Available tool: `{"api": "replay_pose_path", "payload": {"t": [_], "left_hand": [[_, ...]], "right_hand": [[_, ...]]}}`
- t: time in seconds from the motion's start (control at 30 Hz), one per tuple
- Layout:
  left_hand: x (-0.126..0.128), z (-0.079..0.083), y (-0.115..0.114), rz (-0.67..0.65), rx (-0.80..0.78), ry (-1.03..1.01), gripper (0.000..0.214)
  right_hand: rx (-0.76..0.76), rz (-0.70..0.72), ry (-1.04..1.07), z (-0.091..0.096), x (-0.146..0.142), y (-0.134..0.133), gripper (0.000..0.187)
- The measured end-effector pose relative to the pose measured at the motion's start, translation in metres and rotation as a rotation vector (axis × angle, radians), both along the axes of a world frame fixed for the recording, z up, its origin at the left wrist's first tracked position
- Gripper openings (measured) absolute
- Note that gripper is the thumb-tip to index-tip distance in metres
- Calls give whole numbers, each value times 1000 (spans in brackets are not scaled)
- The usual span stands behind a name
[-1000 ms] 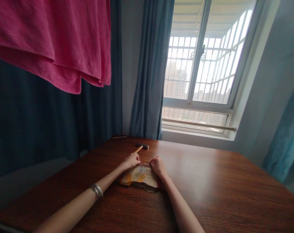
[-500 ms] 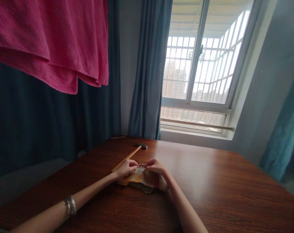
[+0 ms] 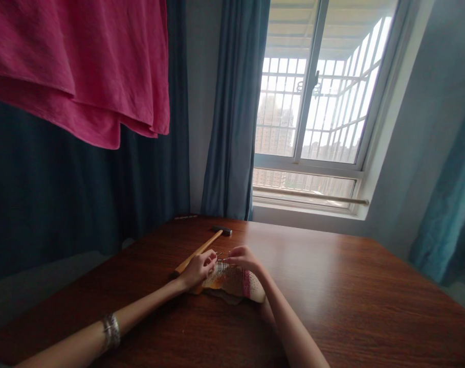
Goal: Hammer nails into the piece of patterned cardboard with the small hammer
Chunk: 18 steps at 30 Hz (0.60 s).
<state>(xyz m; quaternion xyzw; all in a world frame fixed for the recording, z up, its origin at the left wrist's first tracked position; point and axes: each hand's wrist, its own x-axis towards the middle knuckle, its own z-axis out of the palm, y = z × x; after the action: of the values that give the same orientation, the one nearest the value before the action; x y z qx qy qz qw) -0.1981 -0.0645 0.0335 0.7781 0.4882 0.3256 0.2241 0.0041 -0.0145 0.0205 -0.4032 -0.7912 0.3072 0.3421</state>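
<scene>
A speckled cream pad point(image 3: 232, 281) with an orange patch and a pinkish-red band lies on the table. Several thin metal pins point(image 3: 221, 264) stand upright in a row at its far edge. At the pad's left side, my left hand point(image 3: 197, 269) is closed in a pinch, and a thin pin-like piece point(image 3: 219, 254) sticks out at its fingertips. My right hand point(image 3: 244, 258) bends over the pad from the right with its fingers pinched together at the row of pins. What those fingers hold, if anything, is too small to tell.
A hammer point(image 3: 199, 250) with a wooden handle lies behind my left hand on the brown wooden table point(image 3: 332, 296). Under the pad's near edge a ragged greyish piece point(image 3: 228, 297) shows. A pink cloth point(image 3: 82, 76) hangs at the upper left, with a barred window behind.
My right hand has lifted and shifted slightly left over the pins. The thin piece at my left fingertips has moved a little. The pad's pinkish-red band looks brighter and more exposed.
</scene>
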Motion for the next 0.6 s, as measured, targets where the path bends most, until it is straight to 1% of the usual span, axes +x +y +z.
{"api": "replay_pose_path", "payload": {"t": [0.07, 0.13, 0.2, 0.3, 0.37, 0.43, 0.6], "left_hand": [[0, 2, 4, 29, -31, -39, 35], [0, 4, 14, 66, 3, -18, 32], [-2, 8, 26, 121, 46, 80, 26], [-4, 12, 41, 226, -4, 293, 17], [-5, 12, 46, 273, -49, 393, 13], [-4, 11, 49, 281, -70, 439, 11], [-3, 6, 52, 272, -80, 414, 12]], "right_hand": [[41, -84, -30, 0, -3, 3, 22], [70, -153, -54, -1, -5, 6, 20], [93, -211, -82, -1, -4, 6, 21], [131, -293, -155, -2, 1, 3, 21], [151, -324, -214, -4, 3, 0, 21], [165, -339, -265, -6, 4, -3, 19], [167, -340, -316, -11, 2, -6, 18]]}}
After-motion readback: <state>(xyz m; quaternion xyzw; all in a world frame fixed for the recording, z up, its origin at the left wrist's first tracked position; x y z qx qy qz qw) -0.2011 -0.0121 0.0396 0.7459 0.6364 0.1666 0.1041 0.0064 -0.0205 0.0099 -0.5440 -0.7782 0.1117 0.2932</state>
